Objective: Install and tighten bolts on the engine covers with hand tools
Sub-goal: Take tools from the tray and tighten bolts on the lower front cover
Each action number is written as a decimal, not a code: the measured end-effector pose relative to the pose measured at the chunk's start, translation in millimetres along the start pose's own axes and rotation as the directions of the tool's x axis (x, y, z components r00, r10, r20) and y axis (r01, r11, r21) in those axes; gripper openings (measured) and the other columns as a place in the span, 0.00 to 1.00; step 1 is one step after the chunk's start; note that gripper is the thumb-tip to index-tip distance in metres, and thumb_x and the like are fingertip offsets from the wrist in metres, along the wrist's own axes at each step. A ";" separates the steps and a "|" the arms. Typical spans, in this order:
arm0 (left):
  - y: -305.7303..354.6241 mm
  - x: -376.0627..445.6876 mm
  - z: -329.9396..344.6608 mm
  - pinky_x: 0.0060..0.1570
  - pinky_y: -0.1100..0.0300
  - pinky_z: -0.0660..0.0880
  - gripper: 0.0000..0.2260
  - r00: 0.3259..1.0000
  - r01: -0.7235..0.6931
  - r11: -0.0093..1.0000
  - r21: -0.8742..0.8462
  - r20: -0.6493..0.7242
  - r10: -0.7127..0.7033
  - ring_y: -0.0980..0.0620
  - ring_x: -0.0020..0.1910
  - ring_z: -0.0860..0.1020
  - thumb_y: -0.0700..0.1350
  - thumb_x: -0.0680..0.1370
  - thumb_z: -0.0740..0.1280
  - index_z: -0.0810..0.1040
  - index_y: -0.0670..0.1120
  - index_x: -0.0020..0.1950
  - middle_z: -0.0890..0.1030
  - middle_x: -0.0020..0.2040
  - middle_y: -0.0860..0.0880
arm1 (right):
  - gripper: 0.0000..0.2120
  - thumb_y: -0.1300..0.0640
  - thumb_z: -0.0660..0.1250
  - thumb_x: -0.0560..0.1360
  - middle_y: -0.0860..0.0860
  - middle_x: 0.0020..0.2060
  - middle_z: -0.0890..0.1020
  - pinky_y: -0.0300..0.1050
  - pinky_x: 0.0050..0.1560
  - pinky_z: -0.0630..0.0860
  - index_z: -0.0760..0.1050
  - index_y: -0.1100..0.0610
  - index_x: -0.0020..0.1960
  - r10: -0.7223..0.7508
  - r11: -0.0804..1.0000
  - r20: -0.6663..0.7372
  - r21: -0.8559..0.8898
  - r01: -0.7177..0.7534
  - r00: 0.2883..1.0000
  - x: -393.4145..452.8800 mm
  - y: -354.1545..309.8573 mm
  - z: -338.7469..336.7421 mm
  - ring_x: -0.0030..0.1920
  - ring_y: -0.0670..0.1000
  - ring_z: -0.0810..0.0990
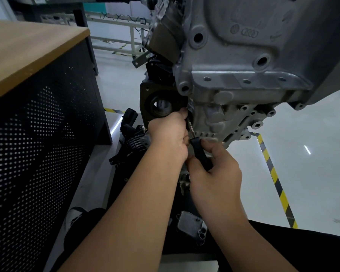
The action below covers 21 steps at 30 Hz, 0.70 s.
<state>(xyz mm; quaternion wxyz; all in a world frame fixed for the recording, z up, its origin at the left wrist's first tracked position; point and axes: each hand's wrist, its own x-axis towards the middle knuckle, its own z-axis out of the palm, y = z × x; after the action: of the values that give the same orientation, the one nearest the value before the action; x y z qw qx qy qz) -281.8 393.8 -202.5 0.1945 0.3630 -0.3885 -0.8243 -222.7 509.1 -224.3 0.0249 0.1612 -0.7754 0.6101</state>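
A slim metal hand tool [190, 128] with a black handle [201, 156] stands nearly upright at the middle of the view, against the lower edge of a large grey engine [243, 79] that fills the upper right. The tool's upper end runs up behind the left hand and its tip is hidden, so the bolt it meets cannot be seen.

The right hand [217, 173] grips the black handle, fingers curled round it from the right and the thumb laid along its near side. The left hand [168, 134] is closed around the top of the metal shaft, its fingertips pressed against the engine where a dark round-holed cover [161, 104] meets the grey casting. Whether those fingers also pinch a bolt cannot be told.

Both forearms reach up and forward from the bottom of the view, bare, the left crossing in from lower left and the right from lower right, wrists close together.

Below the hands, black plastic engine parts [133, 142] and a small ribbed metal block [190, 223] lie on the pale floor [312, 163], partly covered by the arms. The person's dark trousers and a shoe [75, 214] show at the bottom. A cabinet with a wooden top [28, 54] and a perforated black side stands at the left. Yellow and black tape [273, 173] marks the floor at right.
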 end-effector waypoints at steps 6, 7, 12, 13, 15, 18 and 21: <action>1.4 1.3 -2.1 0.18 0.69 0.54 0.11 1.000 0.010 1.000 0.030 0.015 -0.011 0.57 0.17 0.59 0.39 0.77 0.72 0.73 0.46 0.39 0.68 0.28 0.50 | 0.16 0.62 0.72 0.75 0.37 0.32 0.83 0.28 0.29 0.69 0.77 0.40 0.44 0.006 1.000 0.006 0.004 -0.006 1.000 1.7 -0.5 0.8 0.29 0.40 0.79; 1.6 0.8 -2.6 0.19 0.69 0.55 0.11 1.000 0.006 0.999 0.036 0.015 -0.007 0.57 0.16 0.59 0.39 0.77 0.72 0.73 0.46 0.39 0.68 0.28 0.50 | 0.17 0.63 0.72 0.75 0.37 0.32 0.83 0.28 0.29 0.69 0.76 0.39 0.44 0.002 1.000 0.014 -0.013 -0.002 1.000 1.7 -0.9 0.4 0.28 0.40 0.79; 1.5 -1.9 -2.5 0.19 0.70 0.55 0.11 1.000 -0.017 0.998 0.063 0.024 0.015 0.57 0.16 0.60 0.39 0.78 0.71 0.73 0.46 0.39 0.67 0.28 0.50 | 0.17 0.63 0.71 0.75 0.35 0.32 0.82 0.27 0.28 0.68 0.76 0.39 0.45 0.024 1.000 0.004 -0.004 -0.024 1.000 0.5 -1.6 1.7 0.28 0.39 0.79; 1.5 -2.1 -2.8 0.19 0.70 0.55 0.11 1.000 -0.018 0.998 0.067 0.024 0.016 0.57 0.17 0.60 0.39 0.78 0.71 0.73 0.46 0.39 0.67 0.28 0.50 | 0.16 0.62 0.71 0.75 0.36 0.31 0.82 0.27 0.28 0.68 0.77 0.40 0.46 0.035 0.999 -0.008 0.020 -0.035 0.999 0.0 -1.4 3.1 0.28 0.39 0.79; 1.8 -2.6 -2.9 0.19 0.70 0.55 0.09 1.000 -0.019 0.997 0.072 0.026 0.017 0.58 0.17 0.60 0.40 0.78 0.71 0.73 0.46 0.41 0.67 0.29 0.50 | 0.14 0.61 0.72 0.75 0.37 0.31 0.82 0.27 0.28 0.68 0.77 0.41 0.47 0.065 0.995 -0.030 0.073 -0.063 0.997 -0.8 -0.6 5.9 0.27 0.40 0.78; 2.9 -2.6 -2.9 0.18 0.70 0.55 0.09 1.000 -0.008 0.997 0.082 0.026 0.006 0.58 0.16 0.59 0.41 0.78 0.72 0.73 0.46 0.43 0.68 0.29 0.50 | 0.12 0.60 0.73 0.75 0.39 0.29 0.82 0.28 0.26 0.67 0.79 0.42 0.47 0.085 0.990 -0.031 0.111 -0.081 0.996 -0.6 -0.8 7.7 0.24 0.40 0.75; 4.4 -2.9 -3.6 0.18 0.70 0.55 0.09 1.000 0.003 0.996 0.086 0.029 -0.006 0.58 0.16 0.59 0.41 0.78 0.72 0.73 0.46 0.43 0.68 0.29 0.50 | 0.13 0.62 0.73 0.75 0.38 0.28 0.81 0.28 0.25 0.66 0.78 0.43 0.46 0.068 0.996 -0.019 0.062 -0.067 0.997 1.5 -2.6 4.9 0.24 0.40 0.76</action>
<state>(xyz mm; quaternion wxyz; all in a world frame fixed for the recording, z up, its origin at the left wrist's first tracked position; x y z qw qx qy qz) -277.0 391.0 -199.4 0.1711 0.3598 -0.4256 -0.8125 -222.7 503.6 -222.7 0.0073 0.1291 -0.7611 0.6356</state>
